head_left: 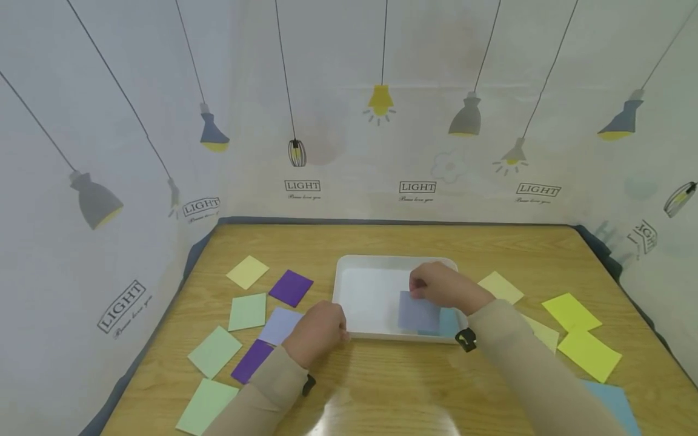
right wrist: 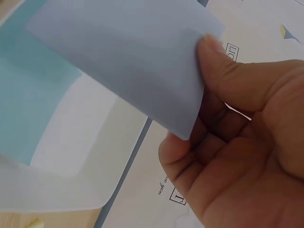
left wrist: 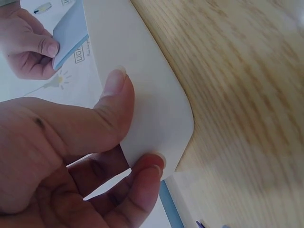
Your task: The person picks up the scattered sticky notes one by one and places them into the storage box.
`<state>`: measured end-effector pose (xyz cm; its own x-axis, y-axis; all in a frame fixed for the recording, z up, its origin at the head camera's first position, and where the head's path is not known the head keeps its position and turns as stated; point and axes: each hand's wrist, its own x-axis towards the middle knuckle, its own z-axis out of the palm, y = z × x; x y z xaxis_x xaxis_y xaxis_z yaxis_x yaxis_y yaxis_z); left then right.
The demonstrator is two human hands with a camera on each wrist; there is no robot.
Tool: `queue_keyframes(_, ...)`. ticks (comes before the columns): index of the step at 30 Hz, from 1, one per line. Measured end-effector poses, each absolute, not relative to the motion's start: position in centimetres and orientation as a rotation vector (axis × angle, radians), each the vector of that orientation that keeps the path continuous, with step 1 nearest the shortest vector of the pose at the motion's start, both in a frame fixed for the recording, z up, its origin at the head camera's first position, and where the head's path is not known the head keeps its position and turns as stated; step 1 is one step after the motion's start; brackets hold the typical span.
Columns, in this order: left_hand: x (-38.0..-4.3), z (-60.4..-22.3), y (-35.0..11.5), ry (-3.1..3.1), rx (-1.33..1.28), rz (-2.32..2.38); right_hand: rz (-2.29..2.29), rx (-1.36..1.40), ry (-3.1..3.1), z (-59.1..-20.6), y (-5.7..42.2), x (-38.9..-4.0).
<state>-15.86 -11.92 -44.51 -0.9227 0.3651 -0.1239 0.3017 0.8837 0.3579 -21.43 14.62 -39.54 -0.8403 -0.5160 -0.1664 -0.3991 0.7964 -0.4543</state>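
My left hand is at the near left corner of a shallow white tray, its thumb and fingertips pinching the tray's wall in the left wrist view. Over the tray's right half, my right hand pinches one edge of a pale grey-blue paper square between thumb and fingers. The square hangs tilted, its far part overlapping a teal paper square that lies in the tray's right end. Bare white tray floor shows to the left of the held square.
Left of the tray lie a pale yellow square, purple squares, a lavender square and several pale green squares. At the right are cream squares, bright yellow squares and a blue square, partly behind the right sleeve.
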Motion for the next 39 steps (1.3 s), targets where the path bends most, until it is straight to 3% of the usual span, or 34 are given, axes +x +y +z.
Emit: queue_keyframes(39, -16.0, -45.0, -11.9, 2.88, 0.527, 0.475, -0.622, -0.63, 2.622, -42.7, 11.1, -22.2)
